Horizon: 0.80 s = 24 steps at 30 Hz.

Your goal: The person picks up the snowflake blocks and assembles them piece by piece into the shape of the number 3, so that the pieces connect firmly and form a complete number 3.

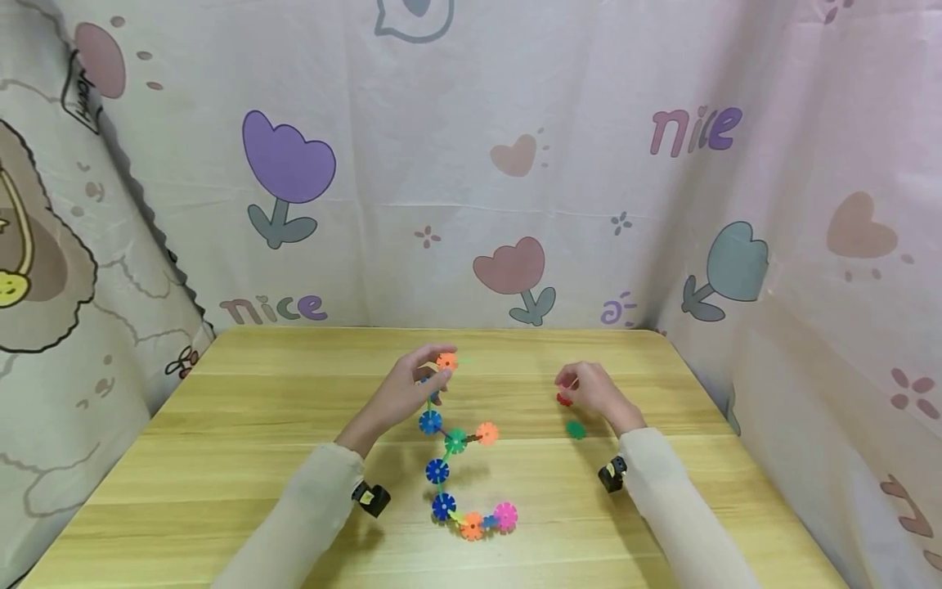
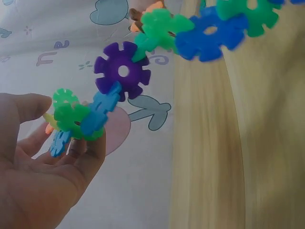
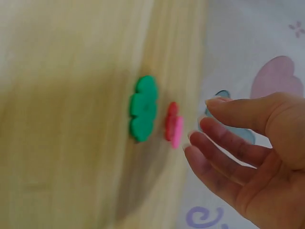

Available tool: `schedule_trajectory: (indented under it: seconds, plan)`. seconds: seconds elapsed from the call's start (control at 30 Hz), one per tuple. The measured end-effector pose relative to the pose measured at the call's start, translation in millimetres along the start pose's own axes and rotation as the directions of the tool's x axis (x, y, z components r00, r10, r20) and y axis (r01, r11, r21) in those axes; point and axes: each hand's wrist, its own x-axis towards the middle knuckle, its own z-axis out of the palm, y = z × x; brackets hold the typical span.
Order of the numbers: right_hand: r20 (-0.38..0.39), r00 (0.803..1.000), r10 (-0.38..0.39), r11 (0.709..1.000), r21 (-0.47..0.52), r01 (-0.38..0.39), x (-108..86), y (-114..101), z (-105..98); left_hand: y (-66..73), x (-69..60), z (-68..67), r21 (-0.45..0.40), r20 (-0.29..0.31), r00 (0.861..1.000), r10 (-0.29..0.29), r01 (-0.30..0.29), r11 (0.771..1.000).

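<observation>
In the head view my left hand (image 1: 415, 384) holds the upper end of a chain of interlocking plastic snowflake discs, near an orange disc (image 1: 446, 361). The left wrist view shows the fingers curled round a green disc (image 2: 71, 117) and small blue discs, with a purple disc (image 2: 122, 71) further along. The chain runs down past a green disc (image 1: 455, 442) to a pink disc (image 1: 505, 516). My right hand (image 1: 592, 388) hovers with loosely bent fingers and nothing between them, by a red disc (image 3: 170, 121) and a pink disc (image 3: 177, 132). A loose green disc (image 3: 144, 109) lies nearby.
The wooden table (image 1: 243, 409) meets a printed cloth backdrop (image 1: 412, 180) at its far edge, with more cloth at both sides. Small black devices (image 1: 371, 497) are strapped at the wrists. The lower part of the chain lies between the arms.
</observation>
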Motion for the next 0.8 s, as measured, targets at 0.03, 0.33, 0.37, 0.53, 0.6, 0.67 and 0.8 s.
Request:
schedule_trajectory:
  seconds: [0.03,0.33,0.37,0.53,0.6,0.67,0.8]
  plan:
    - [0.010,1.000,0.016,1.000,-0.004,-0.016,0.4,2,2,0.2,-0.1,-0.1,0.000,0.002,1.000,-0.004,0.004,1.000]
    - [0.030,1.000,-0.006,1.000,-0.027,0.006,3.7,14,11,1.8,0.3,1.9,0.007,-0.008,1.000,-0.020,0.020,1.000]
    - [0.032,0.999,-0.011,1.000,-0.026,0.012,4.2,14,12,1.5,0.4,2.4,0.006,-0.013,1.000,-0.022,0.022,1.000]
    - [0.043,0.999,-0.016,1.000,-0.020,0.017,6.4,15,14,0.7,1.0,4.5,0.018,-0.053,0.999,-0.011,0.012,1.000]
    - [0.047,0.999,-0.012,1.000,-0.010,0.013,6.9,15,15,0.9,1.0,4.9,0.023,-0.070,0.998,0.001,0.001,1.000]
    - [0.052,0.999,0.001,1.000,0.011,-0.002,6.8,15,15,1.4,0.9,5.1,0.025,-0.083,0.996,0.010,-0.008,1.000]
    - [0.039,0.999,0.017,0.999,0.037,-0.018,5.9,14,15,1.1,1.5,4.8,0.029,-0.089,0.996,0.015,-0.012,1.000]
